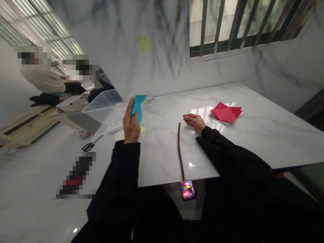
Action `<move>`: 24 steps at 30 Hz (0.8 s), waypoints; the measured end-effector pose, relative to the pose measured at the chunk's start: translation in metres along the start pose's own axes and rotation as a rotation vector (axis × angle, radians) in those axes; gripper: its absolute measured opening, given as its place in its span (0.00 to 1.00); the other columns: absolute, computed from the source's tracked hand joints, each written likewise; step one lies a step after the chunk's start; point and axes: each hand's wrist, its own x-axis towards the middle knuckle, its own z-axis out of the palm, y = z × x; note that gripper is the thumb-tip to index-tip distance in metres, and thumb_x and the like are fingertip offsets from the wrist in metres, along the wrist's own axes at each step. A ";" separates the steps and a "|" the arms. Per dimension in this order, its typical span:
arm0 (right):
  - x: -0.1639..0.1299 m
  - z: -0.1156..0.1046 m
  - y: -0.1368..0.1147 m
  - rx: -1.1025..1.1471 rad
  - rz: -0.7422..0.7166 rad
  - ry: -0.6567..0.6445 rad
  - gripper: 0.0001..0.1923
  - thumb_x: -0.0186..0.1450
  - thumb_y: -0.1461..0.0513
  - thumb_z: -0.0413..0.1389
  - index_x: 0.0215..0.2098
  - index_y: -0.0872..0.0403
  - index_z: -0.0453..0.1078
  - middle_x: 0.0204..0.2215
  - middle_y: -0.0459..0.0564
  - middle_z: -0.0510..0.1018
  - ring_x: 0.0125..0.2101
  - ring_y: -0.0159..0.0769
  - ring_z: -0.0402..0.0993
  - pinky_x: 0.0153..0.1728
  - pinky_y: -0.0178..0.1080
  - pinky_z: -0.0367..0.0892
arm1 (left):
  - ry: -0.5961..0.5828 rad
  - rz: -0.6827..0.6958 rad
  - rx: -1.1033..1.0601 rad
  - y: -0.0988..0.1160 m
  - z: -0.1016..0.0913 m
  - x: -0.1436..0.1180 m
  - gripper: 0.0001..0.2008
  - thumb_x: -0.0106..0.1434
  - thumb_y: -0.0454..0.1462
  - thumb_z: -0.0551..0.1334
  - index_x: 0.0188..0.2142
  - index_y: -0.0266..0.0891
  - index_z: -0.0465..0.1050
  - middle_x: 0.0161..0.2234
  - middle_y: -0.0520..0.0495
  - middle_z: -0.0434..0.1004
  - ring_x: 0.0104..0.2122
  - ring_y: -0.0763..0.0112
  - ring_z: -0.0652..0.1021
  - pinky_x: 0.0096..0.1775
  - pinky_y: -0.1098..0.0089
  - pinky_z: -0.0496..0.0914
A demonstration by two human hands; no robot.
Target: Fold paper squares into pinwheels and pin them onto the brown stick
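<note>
My left hand [131, 126] is closed on a sheet of blue paper [138, 105], held above the left part of the white table [157, 152]. The paper looks folded or bent, and my fingers cover its left edge. My right hand [194, 122] is over the table with its fingers stretched out and slightly curved, and nothing shows in it. Just left of it a thin brown stick [179, 148] lies lengthwise, its near end at the table's front edge. Red paper sheets [226, 113] lie in a stack to the right of that hand.
Scissors [88, 146] lie at the left, near a white object [115, 127] and yellow paper [143, 129]. A clear plastic bin [103, 103] stands behind them. Tiny shiny pieces [189, 110] are near the right hand. Two people sit at the far left. A yellow note [144, 44] is on the wall.
</note>
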 end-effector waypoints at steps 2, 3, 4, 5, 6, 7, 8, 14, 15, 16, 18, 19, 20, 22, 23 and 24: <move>0.000 0.001 0.000 -0.009 0.001 -0.008 0.20 0.49 0.52 0.72 0.37 0.53 0.81 0.31 0.49 0.81 0.32 0.33 0.73 0.39 0.41 0.71 | -0.058 0.156 0.254 -0.005 -0.031 0.009 0.28 0.71 0.40 0.56 0.70 0.48 0.64 0.74 0.53 0.58 0.73 0.63 0.58 0.74 0.55 0.49; 0.000 0.002 -0.001 -0.010 0.002 -0.008 0.20 0.49 0.53 0.72 0.36 0.53 0.81 0.30 0.49 0.80 0.31 0.32 0.73 0.39 0.40 0.71 | -0.096 0.167 0.359 -0.012 -0.042 0.009 0.28 0.71 0.39 0.55 0.70 0.50 0.64 0.75 0.54 0.55 0.74 0.61 0.57 0.74 0.52 0.48; 0.000 0.002 -0.001 -0.009 0.005 -0.006 0.19 0.49 0.53 0.72 0.36 0.54 0.81 0.30 0.48 0.80 0.31 0.32 0.73 0.38 0.40 0.70 | -0.161 0.138 0.459 -0.022 -0.049 0.007 0.29 0.70 0.38 0.54 0.70 0.50 0.64 0.76 0.54 0.53 0.74 0.57 0.55 0.73 0.46 0.47; 0.000 0.002 -0.001 -0.007 0.008 -0.004 0.19 0.49 0.54 0.71 0.36 0.54 0.81 0.30 0.48 0.80 0.31 0.32 0.72 0.38 0.39 0.70 | -0.229 0.067 0.554 -0.034 -0.053 0.001 0.29 0.70 0.38 0.54 0.69 0.49 0.64 0.76 0.52 0.51 0.75 0.51 0.53 0.72 0.40 0.47; 0.000 0.003 -0.001 -0.003 0.011 -0.002 0.19 0.49 0.54 0.71 0.36 0.54 0.81 0.30 0.48 0.80 0.31 0.31 0.72 0.37 0.39 0.69 | -0.297 -0.022 0.640 -0.047 -0.055 -0.007 0.28 0.70 0.38 0.53 0.69 0.47 0.66 0.76 0.48 0.50 0.74 0.45 0.53 0.70 0.35 0.47; 0.000 0.003 -0.001 0.003 0.013 -0.001 0.19 0.49 0.54 0.71 0.36 0.54 0.81 0.29 0.48 0.80 0.30 0.31 0.72 0.37 0.39 0.69 | -0.398 -0.111 0.719 -0.060 -0.055 -0.017 0.28 0.71 0.38 0.53 0.69 0.45 0.67 0.76 0.44 0.51 0.73 0.40 0.54 0.68 0.31 0.49; -0.001 0.003 -0.001 0.008 0.013 -0.002 0.19 0.48 0.55 0.71 0.36 0.54 0.81 0.29 0.47 0.79 0.30 0.31 0.71 0.37 0.38 0.68 | -0.495 -0.200 0.780 -0.073 -0.054 -0.027 0.28 0.71 0.38 0.52 0.69 0.44 0.67 0.75 0.40 0.53 0.72 0.37 0.56 0.66 0.30 0.51; -0.001 0.003 -0.001 -0.002 -0.001 -0.003 0.19 0.48 0.54 0.70 0.36 0.54 0.81 0.28 0.47 0.79 0.30 0.31 0.71 0.35 0.38 0.66 | -0.625 -0.282 0.918 -0.104 -0.048 -0.065 0.34 0.71 0.55 0.52 0.72 0.48 0.61 0.75 0.40 0.54 0.72 0.35 0.56 0.67 0.35 0.51; -0.001 0.003 -0.001 -0.004 -0.005 -0.002 0.19 0.48 0.54 0.70 0.36 0.55 0.81 0.28 0.47 0.79 0.30 0.31 0.70 0.35 0.38 0.66 | -0.622 -0.278 0.920 -0.104 -0.047 -0.064 0.36 0.70 0.58 0.52 0.72 0.48 0.61 0.75 0.39 0.54 0.72 0.34 0.57 0.67 0.35 0.51; -0.001 0.003 -0.001 -0.006 -0.008 -0.002 0.19 0.48 0.54 0.70 0.36 0.54 0.81 0.28 0.47 0.79 0.30 0.31 0.70 0.34 0.38 0.66 | -0.613 -0.277 0.918 -0.103 -0.046 -0.062 0.37 0.69 0.60 0.52 0.72 0.48 0.62 0.74 0.39 0.55 0.71 0.33 0.57 0.67 0.35 0.52; -0.001 0.003 -0.001 -0.011 -0.008 -0.003 0.19 0.48 0.53 0.71 0.35 0.54 0.81 0.27 0.47 0.79 0.30 0.31 0.70 0.34 0.38 0.66 | -0.584 -0.298 0.914 -0.104 -0.044 -0.055 0.37 0.69 0.61 0.51 0.70 0.48 0.64 0.73 0.37 0.57 0.70 0.32 0.60 0.65 0.34 0.54; -0.001 0.003 0.000 -0.013 -0.006 -0.004 0.19 0.48 0.53 0.71 0.35 0.54 0.81 0.27 0.47 0.79 0.30 0.31 0.70 0.33 0.38 0.66 | -0.569 -0.318 0.916 -0.105 -0.043 -0.051 0.36 0.70 0.61 0.51 0.70 0.48 0.65 0.73 0.37 0.58 0.69 0.32 0.61 0.64 0.33 0.55; -0.001 0.003 0.000 -0.013 -0.005 -0.003 0.19 0.48 0.53 0.71 0.35 0.54 0.81 0.27 0.47 0.79 0.30 0.32 0.70 0.33 0.38 0.66 | -0.557 -0.340 0.924 -0.107 -0.042 -0.048 0.36 0.70 0.61 0.51 0.69 0.48 0.66 0.73 0.36 0.58 0.69 0.31 0.62 0.64 0.33 0.56; 0.000 0.002 0.000 -0.007 -0.005 -0.002 0.19 0.47 0.53 0.71 0.35 0.54 0.81 0.27 0.47 0.79 0.30 0.32 0.70 0.33 0.37 0.65 | -0.548 -0.384 0.954 -0.111 -0.040 -0.042 0.36 0.70 0.61 0.50 0.70 0.49 0.65 0.73 0.37 0.58 0.69 0.31 0.62 0.63 0.33 0.57; 0.001 0.002 0.001 -0.002 -0.006 -0.003 0.20 0.47 0.53 0.71 0.35 0.54 0.81 0.27 0.47 0.79 0.29 0.31 0.70 0.33 0.37 0.65 | -0.550 -0.403 0.971 -0.113 -0.039 -0.040 0.36 0.71 0.61 0.49 0.70 0.50 0.64 0.74 0.38 0.57 0.69 0.32 0.61 0.64 0.33 0.56; 0.001 0.002 0.001 0.002 -0.007 -0.004 0.20 0.47 0.53 0.71 0.35 0.54 0.81 0.27 0.47 0.78 0.29 0.31 0.70 0.33 0.37 0.65 | -0.550 -0.416 0.984 -0.115 -0.038 -0.039 0.35 0.71 0.60 0.49 0.70 0.50 0.63 0.74 0.39 0.56 0.69 0.32 0.60 0.64 0.33 0.56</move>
